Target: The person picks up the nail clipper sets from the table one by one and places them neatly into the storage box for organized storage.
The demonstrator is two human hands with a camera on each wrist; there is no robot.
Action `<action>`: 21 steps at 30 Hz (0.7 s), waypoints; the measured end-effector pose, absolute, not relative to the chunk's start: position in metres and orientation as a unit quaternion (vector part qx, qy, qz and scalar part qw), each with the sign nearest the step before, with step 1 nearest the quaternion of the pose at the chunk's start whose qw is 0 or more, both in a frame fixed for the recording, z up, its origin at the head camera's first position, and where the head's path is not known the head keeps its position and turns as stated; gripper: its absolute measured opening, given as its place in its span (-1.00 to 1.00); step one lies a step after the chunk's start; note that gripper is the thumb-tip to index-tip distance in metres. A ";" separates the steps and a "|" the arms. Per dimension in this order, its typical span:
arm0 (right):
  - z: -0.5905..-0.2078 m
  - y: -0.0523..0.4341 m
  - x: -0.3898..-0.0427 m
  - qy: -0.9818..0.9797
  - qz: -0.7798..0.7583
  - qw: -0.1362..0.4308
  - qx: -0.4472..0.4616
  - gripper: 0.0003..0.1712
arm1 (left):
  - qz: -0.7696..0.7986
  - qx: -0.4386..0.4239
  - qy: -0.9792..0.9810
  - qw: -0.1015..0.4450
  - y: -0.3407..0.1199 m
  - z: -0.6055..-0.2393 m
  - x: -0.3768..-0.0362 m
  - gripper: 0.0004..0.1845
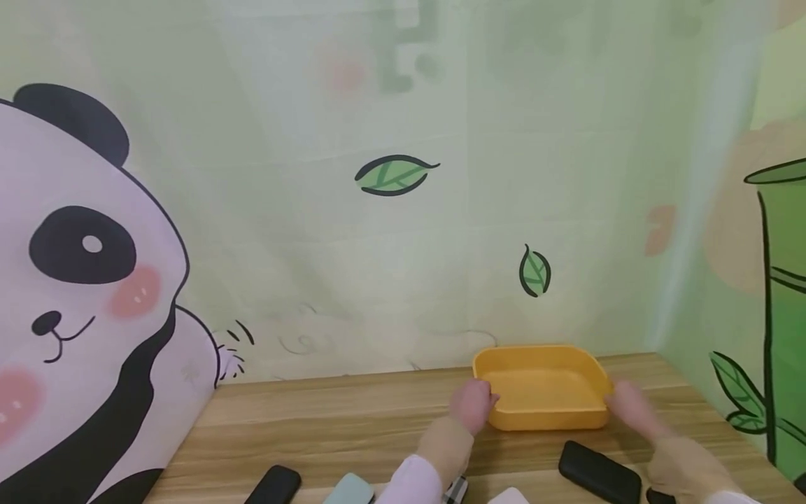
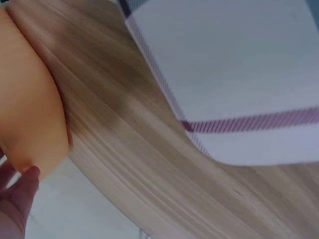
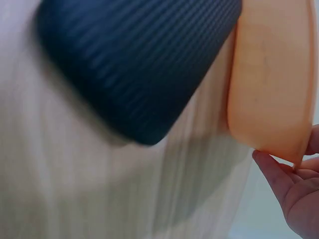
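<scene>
Tray [image 1: 544, 392] sits far-right on the table [image 1: 340, 413], close to the back wall. Left hand [image 1: 472, 406] at tray's left edge, right hand [image 1: 630, 406] at its right edge. Near of tray, to the right: dark case [image 1: 598, 472]. Along near edge, left to centre: phone [image 1: 273, 485], pale case [image 1: 349, 490], striped cloth [image 1: 457, 490].

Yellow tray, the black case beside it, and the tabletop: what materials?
Yellow tray: likely matte moulded plastic or silicone; uniform colour, rounded corners, no glare.
Black case: carbon-fibre-look weave, probably textured plastic or faux leather.
Table: wood-grain surface, possibly laminate; straight printed-looking streaks.
</scene>
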State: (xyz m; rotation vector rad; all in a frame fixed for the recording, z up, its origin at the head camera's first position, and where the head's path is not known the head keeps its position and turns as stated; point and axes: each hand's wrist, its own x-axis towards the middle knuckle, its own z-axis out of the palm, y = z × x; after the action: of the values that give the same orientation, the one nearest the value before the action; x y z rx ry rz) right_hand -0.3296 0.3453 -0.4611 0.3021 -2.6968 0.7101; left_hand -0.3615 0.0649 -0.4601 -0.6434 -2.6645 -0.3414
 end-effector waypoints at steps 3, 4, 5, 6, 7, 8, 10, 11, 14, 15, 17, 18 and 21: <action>-0.461 0.339 -0.333 -0.948 0.260 0.154 0.097 -0.96 | -0.143 -0.188 -0.955 0.177 0.061 -0.459 -0.362 -0.73; -0.460 0.337 -0.334 -0.948 0.262 0.151 0.094 -0.92 | -0.154 -0.181 -0.955 0.179 0.060 -0.459 -0.363 -0.75; -0.459 0.335 -0.336 -0.948 0.265 0.149 0.092 -0.89 | -0.170 -0.172 -0.954 0.178 0.059 -0.458 -0.364 -0.78; -0.459 0.333 -0.336 -0.949 0.267 0.145 0.089 -0.88 | -0.185 -0.164 -0.953 0.176 0.058 -0.458 -0.365 -0.80; -0.458 0.331 -0.337 -0.948 0.272 0.141 0.087 -0.85 | -0.203 -0.156 -0.952 0.169 0.057 -0.458 -0.366 -0.78; -0.458 0.330 -0.337 -0.948 0.273 0.140 0.086 -0.84 | -0.219 -0.147 -0.951 0.162 0.057 -0.461 -0.370 -0.71; -0.457 0.328 -0.338 -0.946 0.280 0.138 0.087 -0.81 | -0.249 -0.132 -0.947 0.154 0.058 -0.475 -0.385 -0.58; -0.457 0.327 -0.338 -0.946 0.281 0.137 0.086 -0.81 | -0.256 -0.129 -0.946 0.151 0.058 -0.485 -0.396 -0.55; -0.457 0.324 -0.339 -0.945 0.286 0.135 0.086 -0.80 | -0.255 -0.152 -0.932 0.206 0.060 -0.541 -0.444 -0.67; -0.457 0.323 -0.339 -0.944 0.287 0.137 0.088 -0.78 | -0.248 -0.163 -0.927 0.230 0.059 -0.558 -0.458 -0.72; -0.458 0.320 -0.340 -0.942 0.290 0.138 0.092 -0.77 | -0.246 -0.165 -0.925 0.237 0.055 -0.565 -0.466 -0.78; -0.458 0.318 -0.340 -0.941 0.293 0.138 0.095 -0.77 | -0.250 -0.162 -0.924 0.240 0.053 -0.561 -0.462 -0.79; -0.460 0.315 -0.342 -0.941 0.294 0.139 0.093 -0.75 | -0.284 -0.133 -0.932 0.183 0.043 -0.508 -0.419 -0.82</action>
State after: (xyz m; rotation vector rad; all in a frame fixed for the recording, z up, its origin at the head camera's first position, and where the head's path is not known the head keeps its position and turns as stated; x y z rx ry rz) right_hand -0.3420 0.3151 -0.4598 0.2702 -2.7202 0.8510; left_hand -0.4190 0.0432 -0.5084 -0.3764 -2.6286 -0.8015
